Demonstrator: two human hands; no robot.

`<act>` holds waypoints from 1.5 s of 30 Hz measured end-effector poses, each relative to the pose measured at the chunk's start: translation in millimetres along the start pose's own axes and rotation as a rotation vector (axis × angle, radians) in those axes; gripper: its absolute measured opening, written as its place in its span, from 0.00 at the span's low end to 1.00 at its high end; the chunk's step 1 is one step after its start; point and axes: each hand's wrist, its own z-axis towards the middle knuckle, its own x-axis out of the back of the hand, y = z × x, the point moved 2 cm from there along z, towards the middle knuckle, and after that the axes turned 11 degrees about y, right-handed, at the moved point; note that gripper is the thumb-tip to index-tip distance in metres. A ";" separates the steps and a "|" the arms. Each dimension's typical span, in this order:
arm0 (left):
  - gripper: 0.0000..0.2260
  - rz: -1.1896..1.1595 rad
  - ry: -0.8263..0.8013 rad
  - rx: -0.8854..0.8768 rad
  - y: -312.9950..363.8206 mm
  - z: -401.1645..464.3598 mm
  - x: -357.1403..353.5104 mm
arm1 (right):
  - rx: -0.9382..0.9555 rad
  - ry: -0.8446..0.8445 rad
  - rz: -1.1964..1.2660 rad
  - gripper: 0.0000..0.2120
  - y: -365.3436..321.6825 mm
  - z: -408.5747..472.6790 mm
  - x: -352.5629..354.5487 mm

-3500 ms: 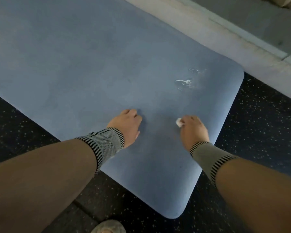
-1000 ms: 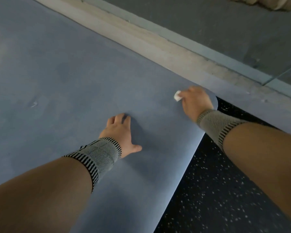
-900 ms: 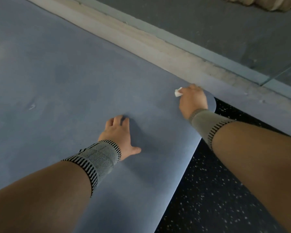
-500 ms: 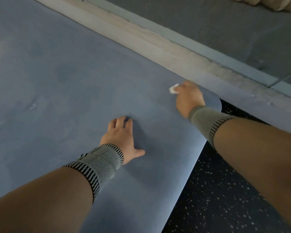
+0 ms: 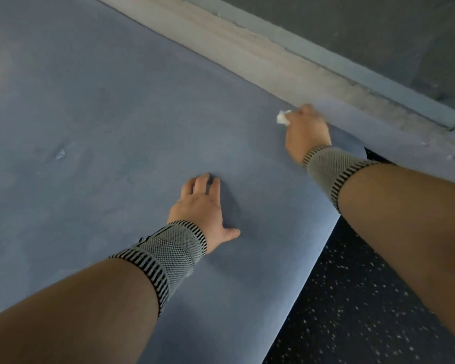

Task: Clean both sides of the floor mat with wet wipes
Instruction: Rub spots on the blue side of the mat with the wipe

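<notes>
Floor: a dark floor (image 5: 357,298) with small white specks lies on the near right, and a pale strip (image 5: 247,48) runs along the far side.
Mat: the big blue mat (image 5: 116,101) lies flat on the floor and fills the left and middle. Its right edge runs from near to far, and its far right corner sits next to the pale strip.
Wipe: a small white wipe (image 5: 283,118) is bunched up on the mat, close to that far right corner.
Right hand: the right hand (image 5: 306,134) has its fingers curled around the wipe and holds it down on the mat. It looks a bit blurry.
Left hand: the left hand (image 5: 201,203) lies on the mat nearer to the person, fingers loose and thumb out, holding nothing.
Mark: a small pale mark (image 5: 61,153) shows on the left part of the mat, well apart from both hands.
What could go wrong: the wipe is tiny and the mat is big, so spots like that mark may get missed. Rubbing hard so close to the corner could fold it up or slide the mat. The wipe may also dry out or tear. The other side is not cleaned yet, I think.
</notes>
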 end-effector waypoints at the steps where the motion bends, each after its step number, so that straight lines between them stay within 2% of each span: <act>1: 0.52 0.000 0.003 -0.002 -0.5 0.5 0.0 | -0.090 0.055 -0.006 0.14 3.3 6.0 1.3; 3: 0.52 -0.002 0.006 -0.007 -1.8 0.3 -0.4 | -0.147 0.030 0.042 0.17 -8.7 6.5 -4.2; 5: 0.52 -0.009 0.009 -0.006 -2.3 -0.9 -1.7 | 0.033 -0.085 0.155 0.17 -30.8 -7.6 -13.9; 7: 0.52 -0.016 0.016 -0.007 -1.9 -1.1 -2.0 | 0.200 -0.163 0.204 0.12 -36.0 -21.5 -13.5; 9: 0.52 -0.016 0.017 -0.006 -2.5 -1.0 -2.6 | 0.116 -0.097 0.191 0.10 -20.3 -10.8 -8.1; 11: 0.52 -0.013 0.023 -0.011 -2.5 -0.6 -3.2 | -0.060 0.006 0.043 0.16 -3.1 6.6 -4.3; 13: 0.52 -0.014 0.023 -0.014 -3.5 -0.9 -2.7 | -0.067 0.038 -0.004 0.18 -14.5 6.1 -3.3; 17: 0.52 -0.024 0.023 -0.016 -2.9 -2.9 -1.7 | 0.353 -0.174 0.106 0.16 -49.1 -36.6 -12.4; 18: 0.52 -0.024 0.023 -0.015 -2.7 -3.0 -1.9 | 0.404 -0.207 0.132 0.14 -43.9 -39.9 -10.3; 20: 0.52 -0.022 0.023 -0.011 -2.9 -2.6 -3.1 | 0.292 -0.124 0.077 0.13 -21.3 -24.7 -6.6; 22: 0.52 -0.022 0.025 -0.010 -3.0 -1.5 -3.8 | 0.026 0.010 -0.030 0.17 0.4 -3.3 -5.1; 23: 0.52 -0.021 0.026 -0.012 -3.3 -1.3 -3.8 | -0.024 0.045 -0.037 0.17 -2.1 -1.2 -3.8; 25: 0.52 -0.032 0.027 -0.011 -4.3 -2.5 -3.7 | 0.062 -0.021 0.046 0.12 -31.9 -12.7 -5.9; 26: 0.52 -0.041 0.030 -0.010 -4.9 -3.7 -3.9 | 0.178 -0.078 0.116 0.11 -48.7 -25.8 -8.7; 28: 0.53 -0.049 0.041 -0.014 -5.2 -4.6 -5.6 | 0.508 -0.213 0.144 0.14 -70.9 -57.7 -10.5; 29: 0.53 -0.050 0.045 -0.016 -5.5 -4.8 -6.9 | 0.567 -0.255 0.135 0.16 -68.7 -63.0 -10.7; 31: 0.54 -0.057 0.061 -0.013 -7.3 -4.7 -9.2 | 0.457 -0.220 0.119 0.17 -46.9 -46.0 -5.7; 34: 0.53 -0.071 0.082 -0.011 -9.2 -5.4 -10.8 | 0.039 -0.021 0.049 0.18 -16.3 -15.2 -4.1; 35: 0.53 -0.074 0.084 -0.008 -9.8 -6.2 -10.8 | 0.006 -0.029 0.066 0.17 -24.5 -17.6 -3.6; 36: 0.53 -0.079 0.085 -0.004 -10.1 -7.5 -10.5 | 0.064 -0.072 0.090 0.15 -38.5 -27.1 -4.1; 38: 0.53 -0.088 0.087 -0.001 -9.5 -9.1 -10.2 | 0.378 -0.192 0.169 0.13 -69.5 -60.2 -7.5; 40: 0.53 -0.104 0.089 0.002 -8.7 -8.2 -10.2 | 0.666 -0.302 0.186 0.14 -77.5 -85.5 -3.8; 41: 0.53 -0.105 0.090 0.006 -8.8 -7.7 -10.4 | 0.682 -0.312 0.191 0.14 -69.2 -80.6 -2.7; 42: 0.53 -0.098 0.090 0.008 -9.0 -7.2 -10.6 | 0.604 -0.293 0.180 0.12 -58.2 -70.3 -2.5; 45: 0.53 -0.077 0.078 0.011 -8.8 -7.5 -10.1 | 0.121 -0.066 0.142 0.09 -23.0 -37.8 0.0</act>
